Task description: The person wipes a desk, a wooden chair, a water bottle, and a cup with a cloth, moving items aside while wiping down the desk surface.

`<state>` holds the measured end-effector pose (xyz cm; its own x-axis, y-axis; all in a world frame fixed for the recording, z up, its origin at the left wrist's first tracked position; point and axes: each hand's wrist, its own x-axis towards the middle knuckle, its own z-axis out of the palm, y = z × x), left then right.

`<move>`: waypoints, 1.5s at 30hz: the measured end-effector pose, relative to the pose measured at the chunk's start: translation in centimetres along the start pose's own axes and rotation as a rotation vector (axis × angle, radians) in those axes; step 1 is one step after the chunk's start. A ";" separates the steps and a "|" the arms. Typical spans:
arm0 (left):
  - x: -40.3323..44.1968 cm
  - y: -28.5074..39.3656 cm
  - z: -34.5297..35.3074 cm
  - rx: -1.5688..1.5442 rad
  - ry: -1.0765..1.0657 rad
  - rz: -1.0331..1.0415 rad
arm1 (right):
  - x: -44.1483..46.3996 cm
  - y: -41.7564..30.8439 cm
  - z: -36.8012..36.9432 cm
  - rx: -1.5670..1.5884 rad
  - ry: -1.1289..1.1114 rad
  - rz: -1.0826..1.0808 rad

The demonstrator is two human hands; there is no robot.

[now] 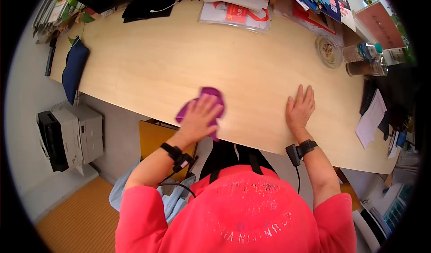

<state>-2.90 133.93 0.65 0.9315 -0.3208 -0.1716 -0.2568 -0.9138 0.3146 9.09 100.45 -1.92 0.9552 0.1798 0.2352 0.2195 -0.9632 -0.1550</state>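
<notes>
A purple cloth (213,101) lies bunched on the light wooden desk (251,64), close to the front edge. My left hand (200,117) rests flat on top of it, fingers stretched out, covering part of the cloth. To the right, my right hand (300,108) is palm down on the bare desktop with its fingers extended, holding nothing. A black strap with a small device is on each of my wrists.
At the back right stand a glass ashtray (329,51) and plastic bottles (362,52). Papers and folders (235,13) line the far edge. A dark blue pouch (74,69) overhangs the left end. A printer (67,136) and yellow chair (155,141) are below.
</notes>
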 end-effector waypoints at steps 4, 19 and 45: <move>-3.5 -9.9 -0.9 0.104 0.366 -0.411 | -0.1 -0.3 0.0 -0.010 0.017 0.024; 20.2 5.0 1.4 0.018 0.372 -0.079 | -0.1 -0.4 0.2 0.056 0.030 0.072; 15.0 9.9 0.9 0.091 -0.077 0.433 | -0.6 1.8 0.1 0.769 0.322 0.145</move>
<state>8.31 119.85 0.33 0.7118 -0.6934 -0.1123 -0.6439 -0.7079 0.2904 8.91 98.65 -2.49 0.9068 -0.1128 0.4061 0.2845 -0.5473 -0.7871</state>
